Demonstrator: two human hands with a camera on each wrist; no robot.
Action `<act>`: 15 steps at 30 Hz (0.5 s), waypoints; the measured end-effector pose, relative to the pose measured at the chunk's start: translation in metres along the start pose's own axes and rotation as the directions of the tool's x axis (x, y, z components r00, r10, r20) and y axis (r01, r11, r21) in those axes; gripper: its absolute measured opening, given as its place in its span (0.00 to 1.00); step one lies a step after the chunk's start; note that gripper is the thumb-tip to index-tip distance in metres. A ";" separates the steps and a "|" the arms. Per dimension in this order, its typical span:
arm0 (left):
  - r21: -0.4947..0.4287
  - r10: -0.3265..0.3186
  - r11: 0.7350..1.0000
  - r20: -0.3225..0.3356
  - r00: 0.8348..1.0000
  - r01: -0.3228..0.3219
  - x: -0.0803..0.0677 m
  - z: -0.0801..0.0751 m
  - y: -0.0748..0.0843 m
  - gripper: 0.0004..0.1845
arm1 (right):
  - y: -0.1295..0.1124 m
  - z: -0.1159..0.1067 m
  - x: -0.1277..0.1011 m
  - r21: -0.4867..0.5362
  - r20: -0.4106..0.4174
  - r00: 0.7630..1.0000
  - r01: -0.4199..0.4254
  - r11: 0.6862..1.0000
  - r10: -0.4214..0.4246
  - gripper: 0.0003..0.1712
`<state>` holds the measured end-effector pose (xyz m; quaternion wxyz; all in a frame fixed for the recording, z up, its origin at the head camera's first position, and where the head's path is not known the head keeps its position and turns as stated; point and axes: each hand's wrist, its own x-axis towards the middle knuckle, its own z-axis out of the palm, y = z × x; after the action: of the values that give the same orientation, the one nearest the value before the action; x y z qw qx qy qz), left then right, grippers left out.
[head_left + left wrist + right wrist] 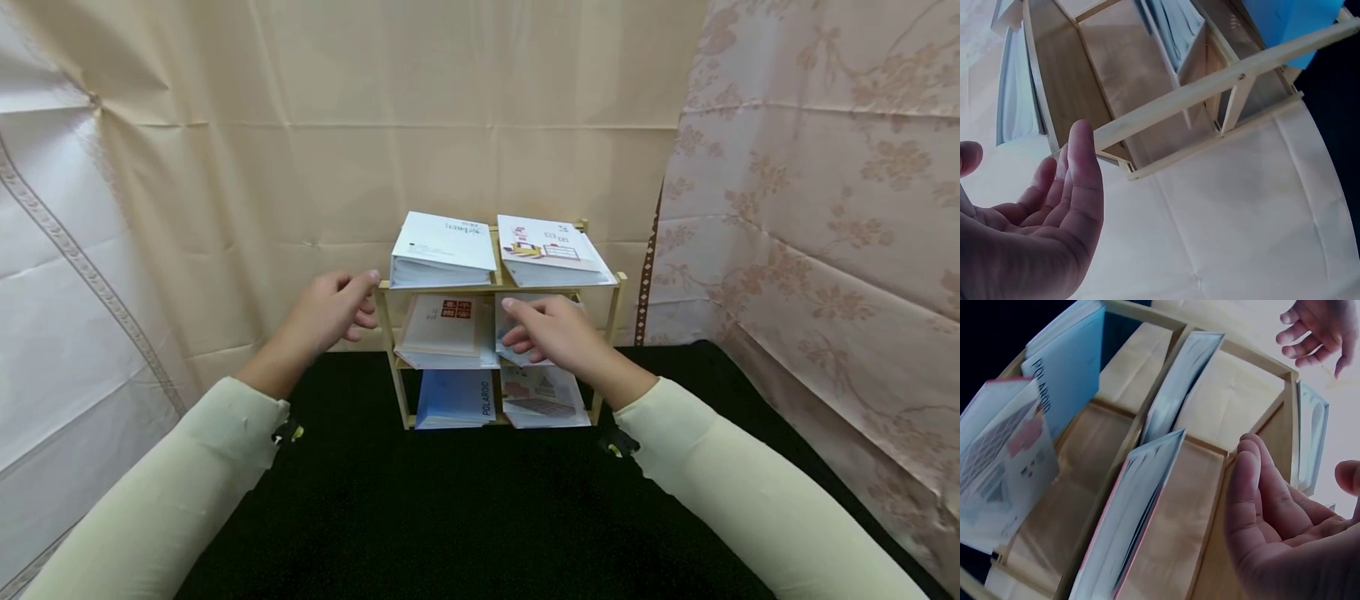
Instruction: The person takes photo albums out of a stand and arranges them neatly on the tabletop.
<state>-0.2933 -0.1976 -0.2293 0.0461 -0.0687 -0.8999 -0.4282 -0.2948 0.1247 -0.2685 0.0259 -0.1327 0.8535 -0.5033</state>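
Left hand [330, 312] is up at the top left corner of the wooden rack [617, 312], fingers [365, 293] loosely spread and relaxed, holding nothing. From the head view the fingertips are just beside the rack's corner post; can't tell if they touch. Left wrist view shows a bare palm and straight fingers with a gap to the rack rail.

Right hand [553, 332] is in front of the middle shelf, right side, fingers [519, 337] slightly bent and apart, nothing gripped. The white book [517, 304] on that shelf sits right behind the fingertips; contact can't be confirmed. Right wrist view shows an empty palm just short of the rack's edge.

Around the fingers: white binder [442, 250] just right of the left fingertips on the top shelf, illustrated book [551, 250] above the right hand. Beige book with a red square [444, 329] lies between the two hands on the middle shelf. Below the right hand on the bottom shelf are a blue book [457, 398] and a picture book [543, 396].

The rack stands on a black desk [465, 517] at its far edge. Beige cloth [337, 108] hangs behind, floral curtain [825, 208] to the right. Both arms are in pale sleeves [195, 492].
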 end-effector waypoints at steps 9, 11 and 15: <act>-0.144 -0.033 0.989 0.035 0.999 0.038 0.008 -0.003 0.010 0.39 | -0.017 0.007 0.009 0.231 0.066 0.992 -0.119 0.966 0.107 0.37; -0.151 -0.031 0.988 0.038 0.999 0.036 0.009 -0.006 0.013 0.39 | -0.022 0.008 0.011 0.272 0.077 0.989 -0.146 0.951 0.130 0.37; -0.158 -0.040 0.986 0.058 0.998 0.048 0.011 -0.010 0.018 0.38 | -0.028 0.010 0.015 0.339 0.101 0.984 -0.172 0.925 0.146 0.37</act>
<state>-0.3005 -0.1932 -0.2083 0.0062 -0.0640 -0.8651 -0.4975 -0.3024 0.0996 -0.2481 0.1210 -0.0750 0.7580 -0.6365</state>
